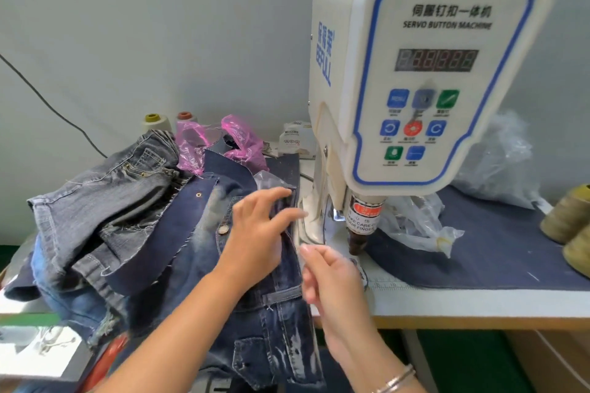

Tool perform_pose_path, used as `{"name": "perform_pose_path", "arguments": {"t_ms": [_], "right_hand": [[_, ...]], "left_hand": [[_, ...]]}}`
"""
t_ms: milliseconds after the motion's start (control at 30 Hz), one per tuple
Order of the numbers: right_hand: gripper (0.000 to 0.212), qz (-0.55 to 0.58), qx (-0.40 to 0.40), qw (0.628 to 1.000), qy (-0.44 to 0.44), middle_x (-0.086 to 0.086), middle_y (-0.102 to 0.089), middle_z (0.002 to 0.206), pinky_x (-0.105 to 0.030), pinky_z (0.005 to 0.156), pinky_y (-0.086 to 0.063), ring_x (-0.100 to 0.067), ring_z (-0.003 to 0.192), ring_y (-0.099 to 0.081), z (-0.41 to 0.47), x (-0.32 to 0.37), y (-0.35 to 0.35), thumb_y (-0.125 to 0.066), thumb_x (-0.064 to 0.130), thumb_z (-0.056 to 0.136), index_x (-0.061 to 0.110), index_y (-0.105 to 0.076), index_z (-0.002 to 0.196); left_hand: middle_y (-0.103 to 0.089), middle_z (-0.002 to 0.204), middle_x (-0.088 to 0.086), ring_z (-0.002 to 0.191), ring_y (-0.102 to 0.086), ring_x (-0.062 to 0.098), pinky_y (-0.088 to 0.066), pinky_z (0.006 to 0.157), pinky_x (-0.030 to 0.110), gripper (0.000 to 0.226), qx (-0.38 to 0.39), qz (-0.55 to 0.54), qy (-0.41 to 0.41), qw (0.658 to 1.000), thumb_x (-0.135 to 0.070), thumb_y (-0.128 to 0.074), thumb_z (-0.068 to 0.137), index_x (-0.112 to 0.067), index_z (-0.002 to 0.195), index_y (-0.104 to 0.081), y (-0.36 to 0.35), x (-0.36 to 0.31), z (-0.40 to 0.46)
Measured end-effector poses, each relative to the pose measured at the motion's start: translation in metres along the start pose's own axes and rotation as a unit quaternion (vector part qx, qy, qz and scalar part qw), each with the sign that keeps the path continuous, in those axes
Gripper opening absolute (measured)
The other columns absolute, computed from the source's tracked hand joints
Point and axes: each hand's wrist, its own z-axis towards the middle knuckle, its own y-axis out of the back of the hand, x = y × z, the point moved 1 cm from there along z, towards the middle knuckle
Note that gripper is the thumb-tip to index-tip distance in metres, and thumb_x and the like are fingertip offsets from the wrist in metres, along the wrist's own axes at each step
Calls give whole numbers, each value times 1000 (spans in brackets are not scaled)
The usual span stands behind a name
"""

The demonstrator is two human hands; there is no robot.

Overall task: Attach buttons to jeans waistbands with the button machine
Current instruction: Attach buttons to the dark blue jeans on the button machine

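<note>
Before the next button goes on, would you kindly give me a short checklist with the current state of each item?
1. Both hands clear of the machine's punch head: ok, though the right hand is close.
2. Waistband under the punch: not ok; the dark jeans lie left of it.
3. Left hand flattening the denim: ok, fingers spread on it.
4. Button already on these jeans: ok, one visible.
5. Button loaded in the machine: cannot tell.
6. Display lit: ok, digits blurred.
</note>
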Motion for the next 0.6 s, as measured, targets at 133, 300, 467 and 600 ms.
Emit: {"name": "perform_pose_path", "arguments": {"t_ms": [133,300,467,600], "right_hand": [[17,9,-109,993,-48,2,-50,51,-21,43,-38,-8,42,-42,-22,2,57,-64,25,88,19,-72,75],[21,-76,-113,990,-32,3,-49,51,-21,46,-36,-7,44,-41,-8,7,82,-63,22,90,20,-72,72],[18,-120,-81,989,-3,6,-53,51,-14,43,-37,-2,43,-43,6,6,73,-66,23,88,27,-74,72],[13,-112,-85,990,13,10,-57,52,-10,45,-38,3,44,-47,11,5,74,-67,20,86,22,-74,75]], "left_hand": [[-62,104,-2,96,-55,21,-39,80,33,39,93,-72,-96,988,-1,-43,75,-18,98,-68,-12,-25,-12],[-62,89,-9,82,-58,10,-51,71,35,20,147,-158,-46,975,-35,-53,92,-19,94,-65,-18,-48,-18],[-61,85,-17,84,-59,6,-49,72,26,14,131,-250,92,955,-44,-59,85,-31,91,-60,-23,-61,-24],[-64,88,-17,87,-60,7,-50,75,30,10,125,-263,121,949,-37,-66,84,-31,92,-62,-26,-61,-21]]}}
